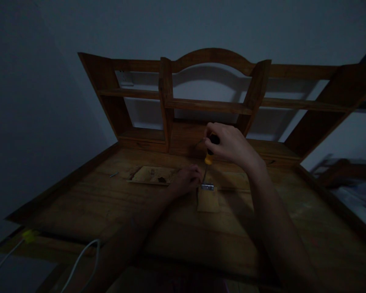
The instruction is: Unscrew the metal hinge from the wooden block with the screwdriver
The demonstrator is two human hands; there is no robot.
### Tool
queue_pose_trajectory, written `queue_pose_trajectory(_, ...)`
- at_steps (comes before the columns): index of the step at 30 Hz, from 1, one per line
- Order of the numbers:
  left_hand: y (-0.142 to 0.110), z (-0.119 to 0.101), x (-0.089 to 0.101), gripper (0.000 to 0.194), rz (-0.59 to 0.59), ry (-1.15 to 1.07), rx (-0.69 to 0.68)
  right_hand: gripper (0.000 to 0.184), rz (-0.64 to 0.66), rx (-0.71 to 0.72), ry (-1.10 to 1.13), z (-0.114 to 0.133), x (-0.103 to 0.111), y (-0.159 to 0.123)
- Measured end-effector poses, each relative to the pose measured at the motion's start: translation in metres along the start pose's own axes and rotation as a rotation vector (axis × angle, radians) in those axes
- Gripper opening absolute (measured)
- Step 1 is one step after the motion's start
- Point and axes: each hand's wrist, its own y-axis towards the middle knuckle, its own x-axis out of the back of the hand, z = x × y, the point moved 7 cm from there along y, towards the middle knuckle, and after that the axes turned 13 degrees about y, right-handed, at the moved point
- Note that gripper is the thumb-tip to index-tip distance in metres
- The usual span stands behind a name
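Observation:
My right hand [227, 140] is closed round the black and yellow handle of a screwdriver [208, 158]. The shaft slants down, its tip at a small metal hinge [207, 186]. That hinge lies at the far edge of a small pale wood piece [208, 200] on the desk top. Just left of the hinge, my left hand [187, 178] rests low with curled fingers, close to the screwdriver tip. Whatever its fingertips pinch is too dark and small to make out. A longer wood strip [152, 175] with a dark, rough patch lies beyond the left hand.
A wooden shelf unit [209, 106] stands along the back of the desk [110, 203]. Left of the strip lies a small thin metal item [114, 174]. Another pale strip [232, 180] lies behind the hinge. A white cable [79, 258] hangs at the front left edge.

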Motion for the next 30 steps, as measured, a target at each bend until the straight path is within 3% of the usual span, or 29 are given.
queue_pose_trajectory(5,0.0,0.001,-0.002,0.023,0.001,0.013,-0.016,0.02,0.005,0.008,0.049,0.004,0.0,-0.002)
queue_pose_trajectory(14,0.001,0.001,-0.002,0.021,0.008,0.048,0.006,0.013,0.006,0.012,0.004,0.003,-0.001,0.0)
queue_pose_trajectory(19,0.0,0.002,-0.003,0.02,0.006,0.063,-0.011,0.028,0.029,0.0,0.084,0.003,0.0,-0.004)
queue_pose_trajectory(28,0.001,0.0,-0.002,0.019,0.0,0.043,-0.008,0.013,0.016,0.036,0.008,-0.002,-0.003,-0.001)
queue_pose_trajectory(30,0.001,0.001,-0.003,0.018,0.001,0.056,-0.014,0.018,0.009,0.041,0.026,0.001,-0.001,-0.002)
